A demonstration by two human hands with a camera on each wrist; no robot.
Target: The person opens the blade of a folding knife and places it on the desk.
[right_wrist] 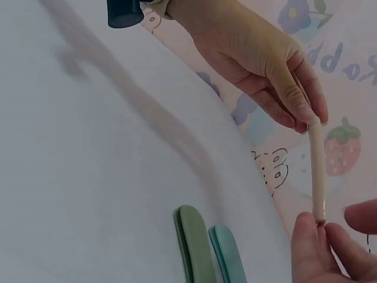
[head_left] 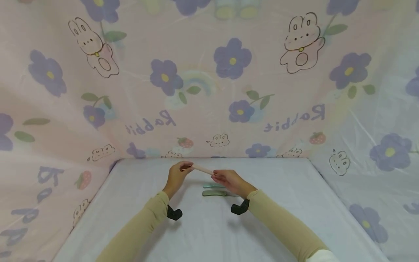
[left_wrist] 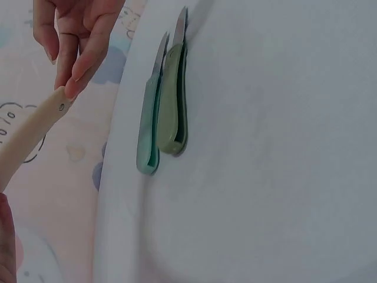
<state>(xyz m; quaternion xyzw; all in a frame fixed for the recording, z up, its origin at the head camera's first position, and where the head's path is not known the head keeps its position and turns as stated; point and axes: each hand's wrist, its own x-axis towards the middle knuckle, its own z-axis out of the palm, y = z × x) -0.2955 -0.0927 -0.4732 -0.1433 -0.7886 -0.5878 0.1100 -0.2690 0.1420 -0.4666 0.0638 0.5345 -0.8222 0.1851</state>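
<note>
Both hands hold a cream folding knife [head_left: 202, 169] above the far part of the table. My left hand [head_left: 178, 174] pinches one end between thumb and fingers. At the other end, beside the rivet, the fingertips of my right hand [head_left: 232, 180] grip it. No blade shows on this knife [left_wrist: 29, 135]. Below the right hand lie a green folding knife [left_wrist: 171, 106] and a teal folding knife [left_wrist: 148, 124], side by side with their blades out. In the head view the right hand partly hides both.
A white cloth covers the table [head_left: 203, 236]. Printed curtains [head_left: 196, 91] with flowers and rabbits rise at its back and sides. A black wrist mount [head_left: 175, 214] sits below the left wrist, another mount [head_left: 240, 207] below the right.
</note>
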